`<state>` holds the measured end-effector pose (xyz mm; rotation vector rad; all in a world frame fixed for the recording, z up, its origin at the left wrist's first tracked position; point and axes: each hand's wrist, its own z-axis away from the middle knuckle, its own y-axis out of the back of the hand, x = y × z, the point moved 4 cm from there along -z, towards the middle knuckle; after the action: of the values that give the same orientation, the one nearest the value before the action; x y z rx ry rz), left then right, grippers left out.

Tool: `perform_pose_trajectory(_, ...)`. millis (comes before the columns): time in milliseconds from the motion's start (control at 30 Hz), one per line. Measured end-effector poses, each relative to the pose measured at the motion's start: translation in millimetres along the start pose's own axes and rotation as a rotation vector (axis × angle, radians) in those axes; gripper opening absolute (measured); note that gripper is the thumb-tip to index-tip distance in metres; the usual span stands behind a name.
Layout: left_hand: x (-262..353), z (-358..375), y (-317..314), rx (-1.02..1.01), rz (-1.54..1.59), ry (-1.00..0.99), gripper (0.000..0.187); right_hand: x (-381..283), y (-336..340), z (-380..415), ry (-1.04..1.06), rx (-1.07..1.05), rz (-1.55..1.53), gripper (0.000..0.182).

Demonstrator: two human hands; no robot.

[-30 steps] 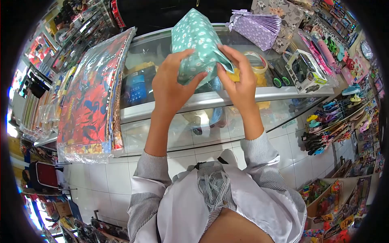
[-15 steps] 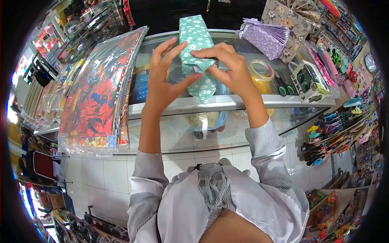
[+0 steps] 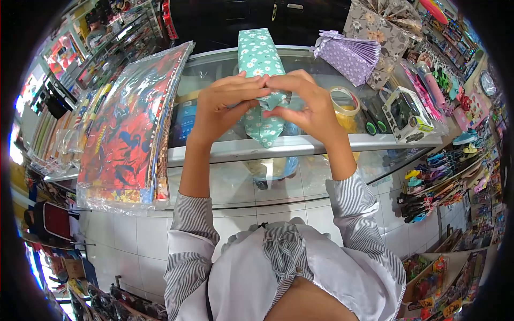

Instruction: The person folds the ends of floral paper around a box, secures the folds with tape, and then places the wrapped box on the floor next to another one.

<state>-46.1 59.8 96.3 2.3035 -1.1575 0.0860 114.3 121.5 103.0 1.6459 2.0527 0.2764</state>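
A long box wrapped in green daisy-patterned wrapping paper (image 3: 261, 53) lies on the glass counter, pointing away from me. At its near end the paper is folded in, and a pointed flap (image 3: 266, 131) hangs out toward me. My left hand (image 3: 227, 104) has its fingers together on the left side of that end, fingertips pressing the paper at the top edge. From the right, my right hand (image 3: 305, 101) grips the folded end, index finger above and thumb below at the flap. The fingertips of both hands meet on top of the box.
On the left lie plastic-sleeved sheets of wrapping paper (image 3: 126, 128). To the right are a tape roll (image 3: 345, 101), green-handled scissors (image 3: 376, 126) and a boxed toy (image 3: 408, 115). Behind them stand a purple pleated gift package (image 3: 348, 56) and a grey floral one (image 3: 377, 32). A metal rail (image 3: 230, 151) edges the counter.
My left hand has moved right and closed from spread fingers onto the paper. My right hand has shifted its grip on the folded end. The view has tilted slightly.
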Motion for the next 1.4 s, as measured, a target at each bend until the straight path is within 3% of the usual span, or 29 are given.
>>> perform_pose_trajectory(133,-6,7,-1,0.046,-0.018,-0.013,0.033,-6,6,2,-0.020,0.062,0.044,0.041)
perform_pose_trajectory(533,-5,5,-4,0.051,-0.015,-0.013,0.031,-39,16,-15,0.261,-0.327,0.422,0.027)
perform_pose_trajectory(733,-7,7,-5,0.096,-0.017,-0.011,0.025,-54,11,-38,0.127,-0.576,0.489,0.020)
perform_pose_trajectory(967,-9,7,-6,0.077,-0.044,0.014,0.027,-60,-1,-51,0.311,-0.745,0.607,0.012)
perform_pose_trajectory(1133,-9,12,0,0.098,-0.051,0.031,0.027,-64,3,-53,0.290,-0.627,0.445,0.017)
perform_pose_trajectory(1333,-7,9,-6,0.115,-0.009,-0.033,0.031,-30,7,-17,0.082,-0.151,0.104,0.032)
perform_pose_trajectory(1400,-4,5,-6,0.094,0.003,-0.030,0.034,-28,5,-9,0.081,-0.093,0.062,0.031)
